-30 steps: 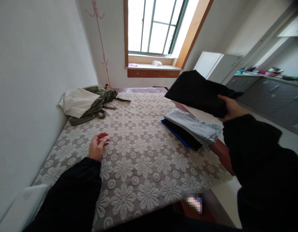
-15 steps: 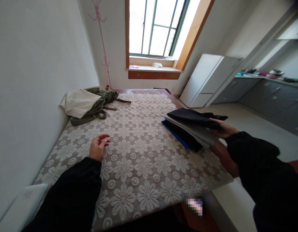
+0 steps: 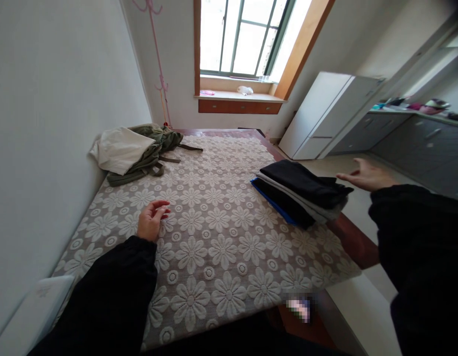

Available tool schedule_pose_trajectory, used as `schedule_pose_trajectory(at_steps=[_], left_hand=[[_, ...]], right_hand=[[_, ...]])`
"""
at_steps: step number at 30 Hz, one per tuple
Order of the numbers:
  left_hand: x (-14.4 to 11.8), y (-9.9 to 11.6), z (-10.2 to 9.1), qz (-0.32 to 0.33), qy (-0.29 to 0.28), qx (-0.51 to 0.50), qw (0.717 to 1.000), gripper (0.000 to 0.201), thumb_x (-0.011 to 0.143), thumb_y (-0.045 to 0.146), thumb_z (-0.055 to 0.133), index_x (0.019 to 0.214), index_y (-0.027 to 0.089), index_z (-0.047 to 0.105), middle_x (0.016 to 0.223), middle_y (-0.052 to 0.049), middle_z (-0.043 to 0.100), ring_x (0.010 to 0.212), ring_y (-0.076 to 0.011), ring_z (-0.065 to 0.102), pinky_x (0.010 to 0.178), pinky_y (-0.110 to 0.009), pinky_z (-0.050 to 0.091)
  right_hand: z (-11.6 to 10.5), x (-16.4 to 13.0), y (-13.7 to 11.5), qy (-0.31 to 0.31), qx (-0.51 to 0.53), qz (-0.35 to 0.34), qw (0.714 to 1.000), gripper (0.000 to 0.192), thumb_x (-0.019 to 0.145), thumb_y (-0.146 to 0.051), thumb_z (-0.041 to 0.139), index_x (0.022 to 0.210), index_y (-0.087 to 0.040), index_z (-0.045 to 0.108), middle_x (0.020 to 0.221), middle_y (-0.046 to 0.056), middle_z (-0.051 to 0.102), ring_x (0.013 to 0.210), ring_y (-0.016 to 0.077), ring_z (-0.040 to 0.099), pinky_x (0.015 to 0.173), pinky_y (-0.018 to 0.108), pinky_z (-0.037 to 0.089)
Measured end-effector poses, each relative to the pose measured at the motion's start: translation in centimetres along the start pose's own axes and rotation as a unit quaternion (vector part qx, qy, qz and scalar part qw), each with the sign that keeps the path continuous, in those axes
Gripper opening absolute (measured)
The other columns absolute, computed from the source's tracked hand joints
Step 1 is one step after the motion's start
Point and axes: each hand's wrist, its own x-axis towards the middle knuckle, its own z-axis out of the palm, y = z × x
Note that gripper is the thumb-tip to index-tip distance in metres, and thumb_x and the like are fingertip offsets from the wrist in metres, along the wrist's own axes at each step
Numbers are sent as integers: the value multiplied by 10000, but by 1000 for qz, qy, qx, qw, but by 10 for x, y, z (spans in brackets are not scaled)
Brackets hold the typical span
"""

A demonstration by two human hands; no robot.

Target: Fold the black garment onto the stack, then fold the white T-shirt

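A stack of folded clothes (image 3: 299, 195) lies at the right edge of a table covered by a flowered lace cloth (image 3: 217, 247); a black garment is on top, then a grey one, a black one and a blue one. My right hand (image 3: 364, 174) hovers open just right of the stack, apart from it and holding nothing. My left hand (image 3: 151, 220) rests on the cloth with loosely curled fingers, empty. Both arms wear black sleeves.
A heap of olive and cream clothing (image 3: 134, 151) lies at the far left against the wall. A white object (image 3: 32, 309) sits at the near left corner. Beyond the table stand a white fridge (image 3: 325, 116), grey counters (image 3: 418, 141) and a window (image 3: 244, 39).
My right hand carried the black folded garment down onto the stack, let go of it and drew away to the right. My left hand stayed put.
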Motion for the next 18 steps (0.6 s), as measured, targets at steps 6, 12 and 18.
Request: schedule_pose_trajectory(at_steps=[6,12,18], left_hand=[[-1,1,1,-9,6,9,1000,354,715,435,799,959,191,719,1059,-62,751,817,-167,695,699,-268,573],[-1,0,2,-4,14,24,1000,315,723,414,791,942,197,723,1060,-56,759,801,-152,692,695,-258,569],[0,2,4,-7,16,37,999,325,700,393,805,932,185,715,1053,-62,761,782,-145,692,688,-251,571]], right_hand=[[35,17,-91,-26,-16,-375,926,474,1052,-321,536,1475,-118,608,1480,210,627,1340,295,612,1167,419,437],[138,1,-126,-137,-130,-375,908,728,1037,-570,424,1656,-188,399,1716,139,369,1614,352,274,1311,628,198],[157,7,-113,-159,-174,-396,888,855,1011,-658,447,1706,-185,288,1767,132,230,1644,375,144,1317,661,103]])
